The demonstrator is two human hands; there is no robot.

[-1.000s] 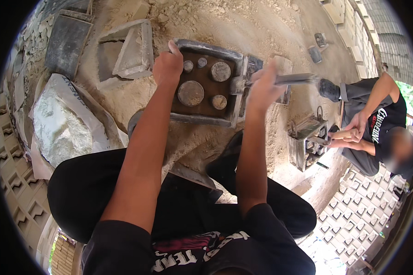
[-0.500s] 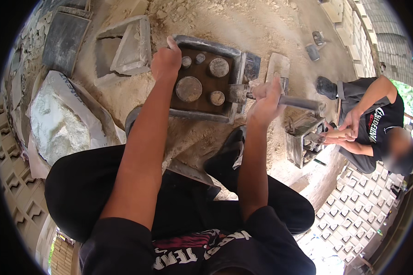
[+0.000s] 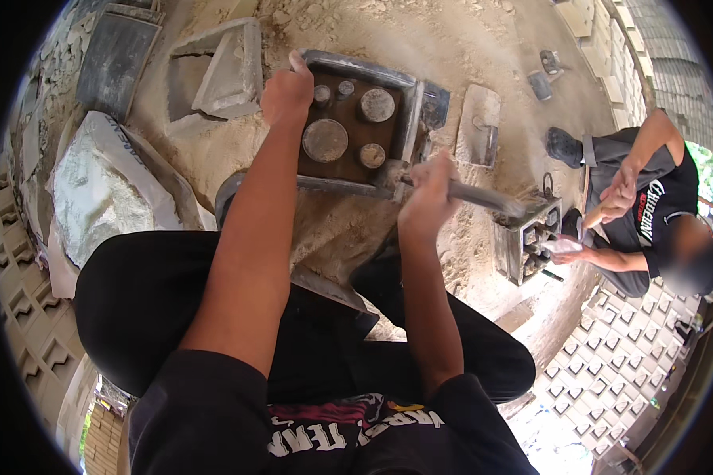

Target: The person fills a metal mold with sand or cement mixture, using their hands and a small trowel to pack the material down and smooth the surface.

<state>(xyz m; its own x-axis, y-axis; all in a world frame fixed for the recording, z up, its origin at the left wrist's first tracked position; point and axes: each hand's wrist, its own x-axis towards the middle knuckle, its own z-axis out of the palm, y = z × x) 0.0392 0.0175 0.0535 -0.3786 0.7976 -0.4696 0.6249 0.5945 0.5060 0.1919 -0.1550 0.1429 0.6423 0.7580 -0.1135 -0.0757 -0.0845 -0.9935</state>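
Observation:
A square dark metal moulding frame (image 3: 410, 119) is packed with brown sand. Several round pale discs, among them a large one (image 3: 325, 141), lie flush in its surface. My left hand (image 3: 286, 96) is closed around the frame's left rim, thumb pointing up. In my closed right hand (image 3: 429, 198) is a hammer (image 3: 487, 197). Its handle sticks out to the right, and its blurred head is at the frame's lower right corner; I cannot tell whether it touches.
To the right, a co-worker (image 3: 650, 190) handles something pale over a smaller box-like mould (image 3: 523, 245). A trowel (image 3: 483, 134) lies on a board beyond my right hand. At left are an open sack of pale powder (image 3: 103, 198), a broken frame (image 3: 228, 75) and a dark board (image 3: 117, 67).
My right hand and the hammer have moved left and toward me, from the frame's right side to its lower right corner. The left hand keeps its grip. The co-worker's hands have shifted.

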